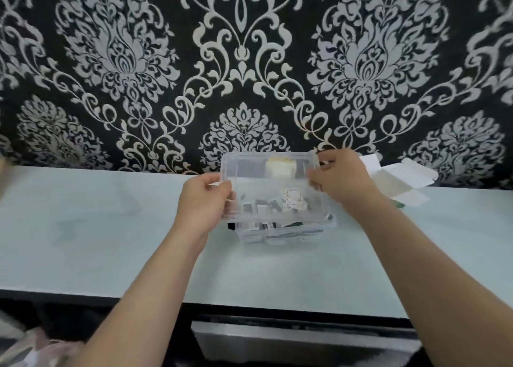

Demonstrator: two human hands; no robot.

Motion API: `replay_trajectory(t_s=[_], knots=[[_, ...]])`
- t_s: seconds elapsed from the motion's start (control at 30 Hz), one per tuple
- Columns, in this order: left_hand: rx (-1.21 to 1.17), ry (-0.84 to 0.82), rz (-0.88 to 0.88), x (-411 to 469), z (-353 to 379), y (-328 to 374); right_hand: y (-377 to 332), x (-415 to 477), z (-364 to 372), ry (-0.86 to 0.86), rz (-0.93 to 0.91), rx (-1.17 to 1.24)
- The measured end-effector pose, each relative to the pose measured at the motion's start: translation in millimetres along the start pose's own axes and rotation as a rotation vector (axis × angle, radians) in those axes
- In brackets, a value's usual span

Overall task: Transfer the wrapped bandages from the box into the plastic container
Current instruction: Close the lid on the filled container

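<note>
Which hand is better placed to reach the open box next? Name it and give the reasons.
Right, most likely. The open box lies just beyond the right hand, while the left hand is on the far side of the plastic container. Both hands grip the clear lid, so it must let go first.

This looks like a room in a home rather than a workplace. Beyond the left hand [202, 200] and the right hand [341, 178], the wall is covered in ornate black wallpaper [244, 61] with silver-white damask flourishes. Beneath the hands runs a pale, glossy tabletop [83, 228] with a dark front edge. Just right of the right hand sits an opened white carton [399, 180].
</note>
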State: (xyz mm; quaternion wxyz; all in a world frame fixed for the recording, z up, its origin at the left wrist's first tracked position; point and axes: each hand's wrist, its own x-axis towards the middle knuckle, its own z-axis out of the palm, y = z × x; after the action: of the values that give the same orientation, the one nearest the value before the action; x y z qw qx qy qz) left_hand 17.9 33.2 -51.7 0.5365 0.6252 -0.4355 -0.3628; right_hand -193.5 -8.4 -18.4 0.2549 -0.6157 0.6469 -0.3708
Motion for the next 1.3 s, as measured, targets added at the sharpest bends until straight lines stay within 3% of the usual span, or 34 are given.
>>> replay_trajectory(t_s=[0.23,0.4,0.7,0.93,1.1,1.3], knots=[[0.593,0.046,0.125,0,19,-5,29,7,0,-0.001,0.001,-0.238],[0.709,0.066,0.098,-2,23,2,34,10,3,-0.035,0.025,-0.261],[0.553,0.069,-0.023,-7,19,-1,39,18,13,-0.036,-0.029,-0.34],[0.192,-0.035,-0.169,-3,13,-12,37,17,-1,-0.302,0.024,-0.321],[0.208,-0.033,-0.152,2,12,-17,37,15,1,-0.246,0.039,-0.261],[0.009,-0.164,-0.37,-1,9,-25,39,13,-4,-0.396,0.345,0.05]])
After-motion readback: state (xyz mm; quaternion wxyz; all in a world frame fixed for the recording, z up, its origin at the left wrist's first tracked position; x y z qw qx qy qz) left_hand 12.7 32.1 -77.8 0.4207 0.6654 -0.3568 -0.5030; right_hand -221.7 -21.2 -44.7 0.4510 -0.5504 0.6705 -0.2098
